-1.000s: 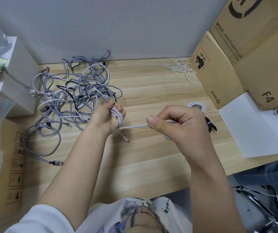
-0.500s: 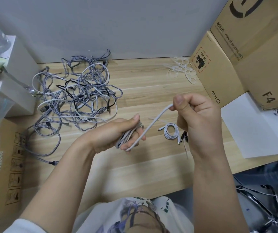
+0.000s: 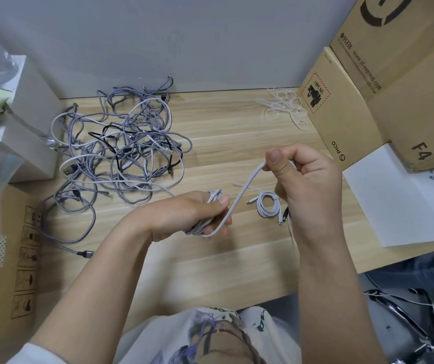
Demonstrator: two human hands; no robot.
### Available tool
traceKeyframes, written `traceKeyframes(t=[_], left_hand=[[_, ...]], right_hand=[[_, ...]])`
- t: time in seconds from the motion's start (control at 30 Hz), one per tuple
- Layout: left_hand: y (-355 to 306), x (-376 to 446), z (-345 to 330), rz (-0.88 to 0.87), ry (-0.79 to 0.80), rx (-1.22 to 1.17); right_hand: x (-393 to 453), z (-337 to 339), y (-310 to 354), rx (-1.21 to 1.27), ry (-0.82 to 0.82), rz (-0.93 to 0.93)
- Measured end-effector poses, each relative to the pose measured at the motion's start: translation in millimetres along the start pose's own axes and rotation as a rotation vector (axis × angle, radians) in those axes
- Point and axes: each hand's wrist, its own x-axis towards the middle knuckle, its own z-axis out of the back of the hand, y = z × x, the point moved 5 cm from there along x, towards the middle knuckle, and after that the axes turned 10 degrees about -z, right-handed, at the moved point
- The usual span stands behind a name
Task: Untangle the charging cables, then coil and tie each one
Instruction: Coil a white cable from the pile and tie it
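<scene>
Cable (image 3: 239, 198): coil gripped in left hand (image 3: 184, 216), free length pinched taut by right hand (image 3: 305, 179), ready for another wrap above tabletop (image 3: 223, 127).

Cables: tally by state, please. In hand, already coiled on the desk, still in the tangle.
In hand, being coiled: 1, the white cable wound on the left hand and fed by the right hand.
Coiled on the desk: 1 white coil; a dark one beside it is mostly hidden.
Tangled pile: several, count unclear.
Total sure: 2, plus the pile.
</scene>
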Motion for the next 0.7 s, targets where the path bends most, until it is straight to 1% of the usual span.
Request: traceKeyframes(t=[0.1, 0.2, 0.27, 0.33, 0.37, 0.43, 0.5, 0.57, 0.6, 0.63, 0.7], left_hand=[[-0.9, 0.5, 0.4, -0.019, 0.001, 0.011], [0.9, 2.1, -2.4, 0.001, 0.034, 0.025], [1.8, 1.6, -5.5, -0.009, 0.087, -0.021], [-0.3, -0.7, -7.9, -0.043, 0.144, -0.121], [-1.9, -1.9, -7.7, -0.087, 0.168, -0.207], [-8.1, -3.6, -3.3, -0.212, 0.213, -0.481], [-14.4, -4.1, 6.3, -0.285, 0.228, -0.772], [-20.2, -2.4, 15.8, -0.349, 0.237, -1.035], [-22.3, -1.1, 19.5, -0.382, 0.229, -1.162], [-23.6, 0.2, 23.3, -0.406, 0.186, -1.253], [-22.9, 2.1, 29.6, -0.446, 0.077, -1.336]], right_hand=[[-0.3, -0.5, 1.2, -0.003, 0.017, -0.002], [-2.2, -4.2, 2.6, -0.008, 0.049, 0.003], [0.0, -1.2, 0.0, 0.003, 0.023, -0.007], [6.1, 8.1, -9.0, 0.034, -0.041, -0.041], [9.6, 13.3, -15.4, 0.054, -0.076, -0.066], [15.9, 21.4, -30.5, 0.051, -0.129, -0.119], [19.6, 21.3, -44.1, -0.038, -0.124, -0.161], [21.2, 16.2, -52.9, -0.117, -0.083, -0.177], [21.6, 13.4, -56.2, -0.154, -0.057, -0.180], [21.7, 10.0, -58.6, -0.197, -0.032, -0.179], [21.1, 3.7, -62.8, -0.330, 0.004, -0.148]])
